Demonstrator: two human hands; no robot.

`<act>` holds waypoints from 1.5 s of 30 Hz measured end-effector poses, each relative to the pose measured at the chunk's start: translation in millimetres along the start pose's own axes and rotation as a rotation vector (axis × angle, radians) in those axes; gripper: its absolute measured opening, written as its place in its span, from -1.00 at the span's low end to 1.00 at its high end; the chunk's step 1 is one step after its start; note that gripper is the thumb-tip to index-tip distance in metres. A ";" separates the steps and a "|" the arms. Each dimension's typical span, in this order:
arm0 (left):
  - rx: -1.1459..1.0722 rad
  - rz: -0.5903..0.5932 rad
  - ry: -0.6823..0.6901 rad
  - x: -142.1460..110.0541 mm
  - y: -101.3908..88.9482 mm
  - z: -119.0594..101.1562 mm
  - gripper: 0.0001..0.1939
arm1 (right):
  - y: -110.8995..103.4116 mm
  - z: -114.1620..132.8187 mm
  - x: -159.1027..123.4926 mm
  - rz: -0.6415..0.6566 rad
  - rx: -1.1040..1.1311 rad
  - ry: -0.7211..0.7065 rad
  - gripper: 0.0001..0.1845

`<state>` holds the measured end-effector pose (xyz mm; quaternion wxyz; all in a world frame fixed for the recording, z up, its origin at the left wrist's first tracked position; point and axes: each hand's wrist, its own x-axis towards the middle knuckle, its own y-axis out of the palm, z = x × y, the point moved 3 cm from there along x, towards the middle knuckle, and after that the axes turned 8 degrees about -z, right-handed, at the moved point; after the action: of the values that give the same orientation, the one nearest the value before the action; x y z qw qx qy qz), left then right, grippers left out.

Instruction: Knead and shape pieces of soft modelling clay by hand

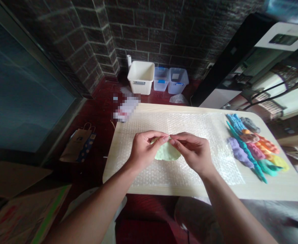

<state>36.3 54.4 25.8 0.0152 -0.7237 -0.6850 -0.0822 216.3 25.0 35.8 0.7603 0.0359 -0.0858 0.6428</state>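
Both at the far edge now: my left hand (143, 149) and right hand (197, 150) pinch the pale green piece (167, 153) between thumbs and fingers, seemingly for fine control. Its body spreads nearer me than the grip, over bubble wrap (202, 123), probably protecting the table (265, 193). Coloured bundles (257, 151) sit towards the right edge, apparently within reach.

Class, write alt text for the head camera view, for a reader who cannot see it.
A person's left hand and right hand pinch the far edge of a pale-green sheet over bubble wrap on a light wooden table. Coloured lumps lie at the right; three storage bins stand on the floor beyond.
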 end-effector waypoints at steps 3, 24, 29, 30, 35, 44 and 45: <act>0.008 0.021 -0.004 0.1 0.5 -0.1 -0.86 | 0.0 1.0 -1.3 0.022 -0.038 -0.038 -0.89; -0.068 0.022 -0.040 1.4 1.4 0.0 -0.82 | 1.1 4.3 1.3 -0.073 0.064 0.090 -0.64; -0.090 0.007 -0.081 1.6 0.2 1.1 -0.80 | -0.1 0.3 0.0 -0.077 0.052 0.115 -0.87; -0.099 0.023 -0.086 1.8 0.7 1.1 -0.80 | -0.5 -0.2 -0.2 -0.071 0.037 0.107 -0.87; -0.123 0.063 -0.089 2.3 1.4 2.2 -0.81 | -0.9 2.4 0.5 -0.023 -0.022 0.020 -0.90; -0.138 0.064 -0.136 3.1 2.2 7.9 -0.80 | 1.8 0.8 0.5 -0.026 -0.009 0.026 -0.81; -0.140 0.047 -0.129 3.4 2.4 7.6 -0.79 | 1.6 -0.4 0.9 -0.048 0.025 0.049 -0.78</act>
<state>39.6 58.6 19.0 -0.0774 -0.7426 -0.6601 -0.0828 214.9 26.2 35.5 0.7770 0.0318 -0.0583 0.6260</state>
